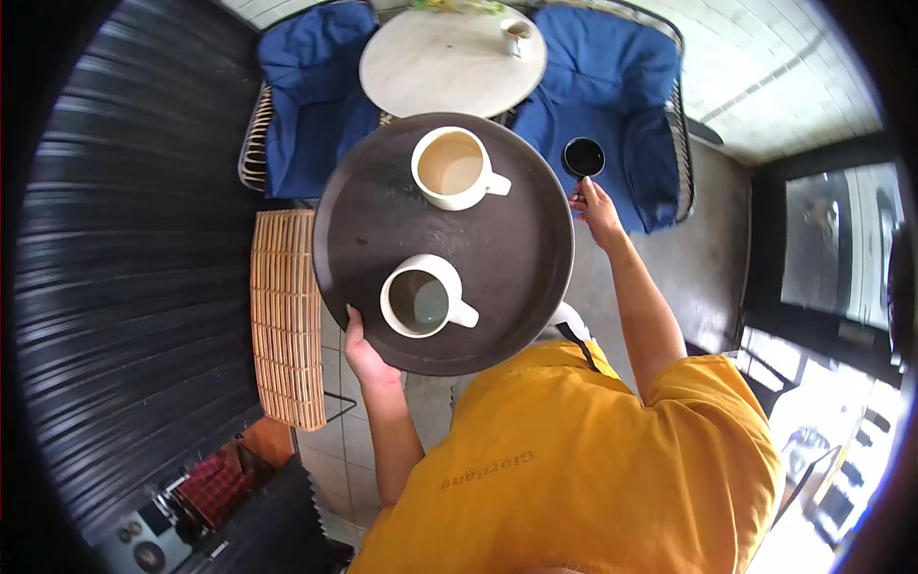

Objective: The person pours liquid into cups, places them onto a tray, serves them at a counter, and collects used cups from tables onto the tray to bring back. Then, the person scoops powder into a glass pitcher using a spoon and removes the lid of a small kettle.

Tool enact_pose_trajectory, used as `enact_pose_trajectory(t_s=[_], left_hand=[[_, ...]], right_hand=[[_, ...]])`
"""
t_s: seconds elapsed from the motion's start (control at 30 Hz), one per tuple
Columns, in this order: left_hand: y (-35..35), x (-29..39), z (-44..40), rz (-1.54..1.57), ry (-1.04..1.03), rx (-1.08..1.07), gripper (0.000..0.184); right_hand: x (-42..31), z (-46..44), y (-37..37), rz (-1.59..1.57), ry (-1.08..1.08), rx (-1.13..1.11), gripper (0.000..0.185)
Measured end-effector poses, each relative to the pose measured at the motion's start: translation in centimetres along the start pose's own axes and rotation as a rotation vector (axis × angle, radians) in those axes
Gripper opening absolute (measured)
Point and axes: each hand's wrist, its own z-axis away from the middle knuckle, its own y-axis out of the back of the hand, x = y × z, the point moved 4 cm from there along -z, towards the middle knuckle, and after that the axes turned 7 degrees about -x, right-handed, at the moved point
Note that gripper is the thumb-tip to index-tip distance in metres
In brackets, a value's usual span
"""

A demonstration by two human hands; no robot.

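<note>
A round dark tray rests on my left hand, whose thumb shows at the rim while its other fingers are hidden underneath. Two white mugs stand on the tray: one mug at the far side with a light brown inside, the other mug nearer me with some liquid or residue in it. Out to the right, my right hand is closed on the handle of a black cup, held apart from the tray, above a blue chair.
Beyond the tray stands a round pale table with a small cup and a plant on it. Blue cushioned chairs flank it. A woven bamboo piece is at the left, beside a black corrugated wall.
</note>
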Motion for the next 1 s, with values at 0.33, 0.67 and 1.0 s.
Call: enact_pose_trajectory(t_s=[0.33,0.67,1.0], left_hand=[[-4.5,-9.0,5.3,-0.141,0.409,-0.327,0.049],[-10.3,-22.5,14.9,-0.437,0.668,-0.357,0.048],[-13.7,-36.9,29.1,-0.568,0.88,-0.481,0.049]], right_hand=[[11.8,24.3,11.6,-0.206,0.006,0.322,0.035],[24.3,48.3,20.8,-0.457,0.078,0.683,0.036],[32.9,67.7,31.1,-0.5,-0.038,0.877,0.04]])
